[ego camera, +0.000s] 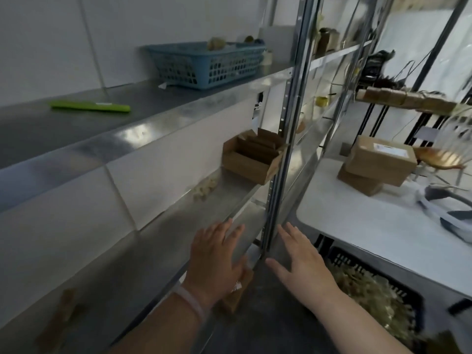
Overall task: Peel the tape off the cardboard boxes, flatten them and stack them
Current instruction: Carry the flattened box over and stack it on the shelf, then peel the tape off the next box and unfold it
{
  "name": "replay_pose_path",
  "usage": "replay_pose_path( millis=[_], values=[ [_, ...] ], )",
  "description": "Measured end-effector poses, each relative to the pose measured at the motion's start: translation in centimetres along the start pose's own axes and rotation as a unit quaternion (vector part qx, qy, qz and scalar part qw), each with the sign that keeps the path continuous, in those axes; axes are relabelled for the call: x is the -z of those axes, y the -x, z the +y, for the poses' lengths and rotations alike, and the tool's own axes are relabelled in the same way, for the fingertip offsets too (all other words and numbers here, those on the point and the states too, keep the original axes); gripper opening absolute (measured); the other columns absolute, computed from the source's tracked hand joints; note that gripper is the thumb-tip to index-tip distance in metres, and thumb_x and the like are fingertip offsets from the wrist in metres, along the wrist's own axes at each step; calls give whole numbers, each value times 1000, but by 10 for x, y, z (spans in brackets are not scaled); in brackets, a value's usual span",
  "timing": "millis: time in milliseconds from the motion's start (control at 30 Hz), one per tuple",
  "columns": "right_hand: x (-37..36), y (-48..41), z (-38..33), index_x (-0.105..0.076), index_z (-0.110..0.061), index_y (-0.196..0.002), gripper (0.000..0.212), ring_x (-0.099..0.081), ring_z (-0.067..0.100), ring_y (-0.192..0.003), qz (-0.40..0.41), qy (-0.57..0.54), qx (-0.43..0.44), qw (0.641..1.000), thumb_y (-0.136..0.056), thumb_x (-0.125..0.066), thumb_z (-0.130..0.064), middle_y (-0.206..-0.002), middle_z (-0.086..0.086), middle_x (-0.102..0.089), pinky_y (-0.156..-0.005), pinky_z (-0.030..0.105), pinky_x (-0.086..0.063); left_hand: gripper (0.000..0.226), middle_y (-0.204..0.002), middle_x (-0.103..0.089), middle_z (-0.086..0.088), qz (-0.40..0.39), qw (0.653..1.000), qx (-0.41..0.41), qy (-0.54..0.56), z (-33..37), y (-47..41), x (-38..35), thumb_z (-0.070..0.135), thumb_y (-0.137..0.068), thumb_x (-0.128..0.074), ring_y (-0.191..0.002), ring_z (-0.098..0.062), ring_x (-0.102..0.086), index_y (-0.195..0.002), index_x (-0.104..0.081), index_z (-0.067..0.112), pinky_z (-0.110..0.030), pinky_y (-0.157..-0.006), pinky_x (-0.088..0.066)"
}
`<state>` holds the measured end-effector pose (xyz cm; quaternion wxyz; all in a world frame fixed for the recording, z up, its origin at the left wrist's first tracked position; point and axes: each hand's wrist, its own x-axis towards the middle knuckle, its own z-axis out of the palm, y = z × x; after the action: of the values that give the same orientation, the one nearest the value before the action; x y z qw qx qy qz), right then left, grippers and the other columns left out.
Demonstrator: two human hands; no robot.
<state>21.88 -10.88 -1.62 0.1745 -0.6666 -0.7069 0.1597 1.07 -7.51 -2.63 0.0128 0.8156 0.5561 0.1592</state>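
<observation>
Facing a white tiled wall, you stand before metal shelving [143, 139] with a white desk [370, 226] to your right. Your left hand [217, 256] and right hand [304, 256] reach forward on either side of the steel upright [288, 129], each grip wide, fingers spread, holding nothing. An open cardboard box [251, 159] sits on the middle shelf, well beyond your left hand, against the upright. Two taped boxes [375, 162] are stacked on the desk, far past your right hand. A green cutter [89, 106] and a blue basket [207, 63] lie on the top shelf. A black crate [370, 290] sits under the desk by your right wrist.
</observation>
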Motion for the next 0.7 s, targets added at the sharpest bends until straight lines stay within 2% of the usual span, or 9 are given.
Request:
replay_pose_path(
  millis=[100,267,400,533,700],
  values=[
    [12,-52,10,-5,-38,-153,80,-1,10,-148,0,-3,-2,1000,-90,-49,-60,-161,-13,1,-121,35,-8,62,-143,-45,-2,-2,1000,-3,15,-7,-51,-11,57,-84,-36,-131,-24,-41,-140,-40,29,-50,-104,-37],
    [22,-119,33,-10,-38,-153,82,-10,12,-148,5,-21,-17,1000,-87,-55,-58,-161,-12,-5,-120,36,-16,64,-151,-31,2,-13,1000,10,23,-17,-125,-25,59,-86,-30,-138,-20,-29,-145,-27,33,-45,-111,-27],
    [18,-172,55,-10,-37,-152,82,-18,15,-147,-2,-27,-38,999,-86,-55,-59,-161,-12,-9,-118,36,-23,66,-151,-33,1,-31,999,21,33,-21,-161,-43,62,-86,-27,-136,-21,-33,-145,-29,32,-42,-112,-27],
    [17,-238,75,-6,-39,-151,81,-20,16,-146,-23,-35,-30,999,-88,-54,-58,-161,-12,-6,-116,37,-25,72,-154,-25,2,-33,996,71,49,-30,-201,-60,64,-83,-19,-140,-19,-25,-147,-22,33,-37,-112,-21],
    [31,-319,110,0,-37,-152,80,-15,21,-148,-68,-82,-34,994,-93,-53,-49,-161,-14,1,-117,41,-21,70,-154,-25,2,-24,983,144,114,-14,-260,-82,62,-84,-30,-140,-17,-23,-147,-24,33,-32,-111,-22]
  ],
)
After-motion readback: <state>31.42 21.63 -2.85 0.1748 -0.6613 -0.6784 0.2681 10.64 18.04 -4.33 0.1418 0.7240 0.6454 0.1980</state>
